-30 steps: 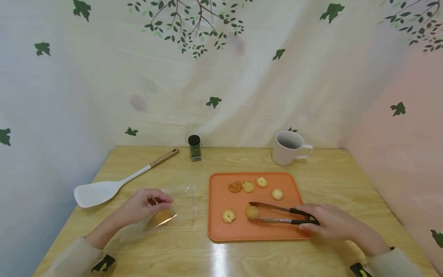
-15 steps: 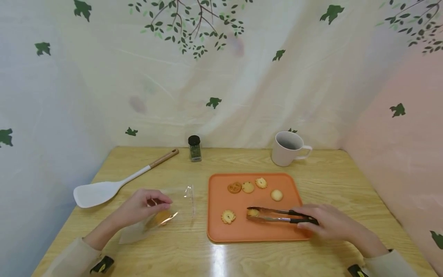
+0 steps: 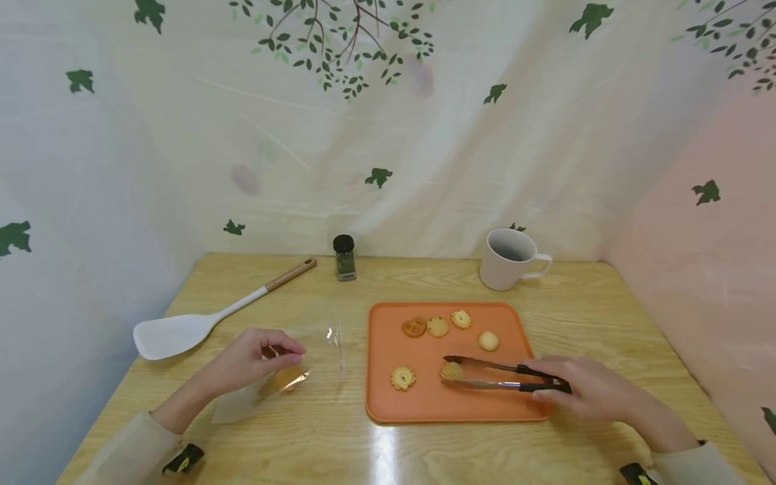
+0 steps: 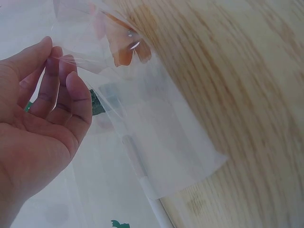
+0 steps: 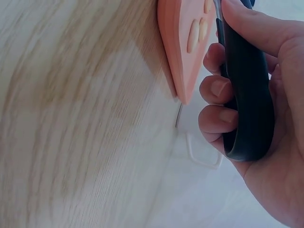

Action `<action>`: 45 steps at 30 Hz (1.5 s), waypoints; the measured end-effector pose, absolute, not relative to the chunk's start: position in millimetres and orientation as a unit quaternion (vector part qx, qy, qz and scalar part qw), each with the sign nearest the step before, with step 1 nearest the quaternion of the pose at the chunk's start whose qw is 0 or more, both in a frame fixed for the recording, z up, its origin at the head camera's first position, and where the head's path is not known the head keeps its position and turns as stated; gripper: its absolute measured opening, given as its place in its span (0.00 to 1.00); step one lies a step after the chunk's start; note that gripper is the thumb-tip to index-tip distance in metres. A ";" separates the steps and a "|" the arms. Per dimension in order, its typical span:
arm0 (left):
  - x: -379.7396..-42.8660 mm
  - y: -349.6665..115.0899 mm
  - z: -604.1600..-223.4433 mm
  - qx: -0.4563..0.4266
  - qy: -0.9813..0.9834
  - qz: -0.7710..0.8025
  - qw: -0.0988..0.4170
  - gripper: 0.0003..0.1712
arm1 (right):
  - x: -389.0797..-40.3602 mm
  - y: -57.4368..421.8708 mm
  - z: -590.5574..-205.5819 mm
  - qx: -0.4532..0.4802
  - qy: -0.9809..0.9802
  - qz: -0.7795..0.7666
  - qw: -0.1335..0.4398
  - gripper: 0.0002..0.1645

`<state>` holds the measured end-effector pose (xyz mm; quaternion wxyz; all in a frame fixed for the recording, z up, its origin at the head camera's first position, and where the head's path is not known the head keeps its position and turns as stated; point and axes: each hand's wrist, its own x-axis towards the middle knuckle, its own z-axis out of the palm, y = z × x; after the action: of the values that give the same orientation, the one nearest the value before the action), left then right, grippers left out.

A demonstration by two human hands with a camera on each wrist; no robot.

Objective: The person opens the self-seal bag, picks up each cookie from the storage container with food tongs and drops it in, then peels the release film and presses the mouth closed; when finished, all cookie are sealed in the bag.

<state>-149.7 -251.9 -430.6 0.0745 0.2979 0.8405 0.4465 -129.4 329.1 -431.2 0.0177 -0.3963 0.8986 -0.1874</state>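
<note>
My left hand (image 3: 257,360) pinches the edge of a clear plastic bag (image 4: 161,137) between thumb and fingers, above the table at left. An orange-brown piece (image 4: 124,45) shows through the film. Over the orange tray (image 3: 424,411), my right hand (image 3: 597,387) grips the black handles of metal tongs (image 3: 494,385). The tong tips lie on either side of a swirled cookie (image 3: 450,371). A scalloped cookie (image 3: 403,378) lies to its left. Farther back on the tray are a pretzel-shaped cookie (image 3: 414,327), a speckled round cookie (image 3: 438,327), another scalloped cookie (image 3: 461,319) and a plain round cookie (image 3: 488,341).
A white spatula (image 3: 176,335) with a wooden handle lies at the left of the wooden table (image 3: 315,444). Near the back edge stand a small black-capped spice jar (image 3: 345,259) and a white mug (image 3: 506,263). A leaf-printed curtain (image 3: 303,135) surrounds the table.
Half a second ago the tongs partly covered the swirled cookie; now their arms stand wider and it shows more between the tips, slightly farther right. The left hand keeps its pinch.
</note>
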 end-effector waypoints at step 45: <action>-149.7 -232.4 -421.0 0.390 0.795 0.463 0.037 0.08 | -205.7 139.6 -412.5 -0.523 0.829 -0.184 0.078 0.13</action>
<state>-149.7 -232.4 -421.0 0.0374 0.3897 0.7949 0.4635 -205.7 139.6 -412.5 0.0781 -0.5230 0.8286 -0.1839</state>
